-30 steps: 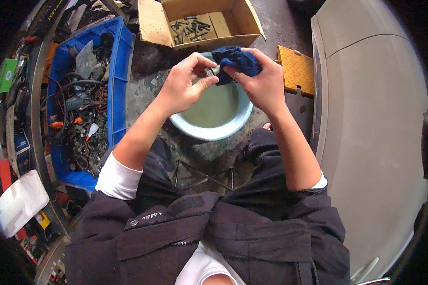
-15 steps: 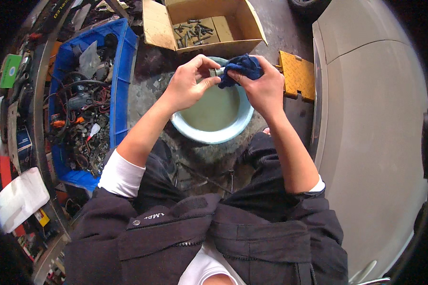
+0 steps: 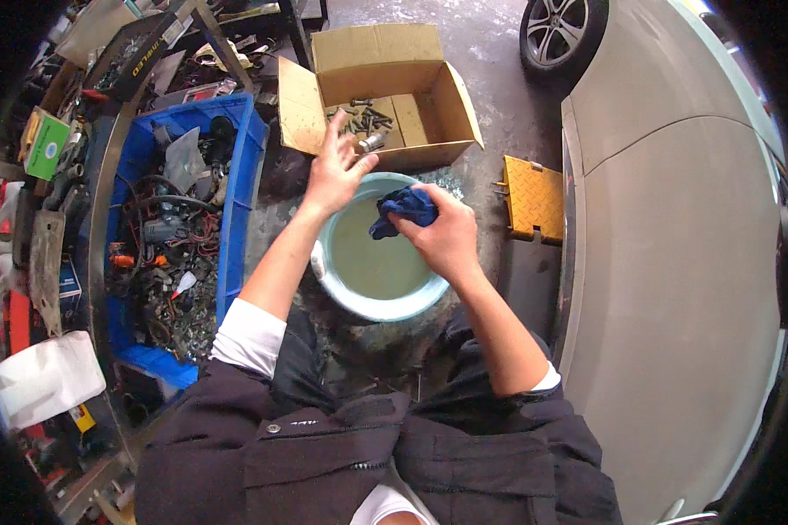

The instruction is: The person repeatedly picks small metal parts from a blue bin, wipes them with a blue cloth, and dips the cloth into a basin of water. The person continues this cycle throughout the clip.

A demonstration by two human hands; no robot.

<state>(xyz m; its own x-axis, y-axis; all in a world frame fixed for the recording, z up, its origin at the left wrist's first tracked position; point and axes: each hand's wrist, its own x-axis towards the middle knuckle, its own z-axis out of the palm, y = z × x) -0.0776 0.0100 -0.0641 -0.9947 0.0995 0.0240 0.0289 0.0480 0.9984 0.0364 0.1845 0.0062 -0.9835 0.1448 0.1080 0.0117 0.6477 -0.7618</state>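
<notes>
My left hand (image 3: 331, 179) reaches to the near edge of an open cardboard box (image 3: 376, 48), its fingers spread apart. Just beyond its fingertips is a short silver metal cylinder (image 3: 372, 141), clear of the fingers; whether it rests in the box or is falling I cannot tell. Several dark bolts (image 3: 375, 117) lie in the box's left half. Bunched in my right hand (image 3: 449, 234) is a dark blue cloth (image 3: 401, 214), held over a pale blue basin (image 3: 378, 310) of cloudy greenish water.
A blue crate (image 3: 230, 236) full of cables and small parts stands at the left, beside a cluttered shelf (image 3: 105, 227). To the right are a yellow metal ramp (image 3: 534, 199) and a light-coloured car body (image 3: 674, 262). A car wheel (image 3: 559, 31) shows at the far right.
My left hand has moved from the cloth toward the box and opened, letting go of the metal cylinder. My right hand keeps the cloth over the basin. The view has tilted up.
</notes>
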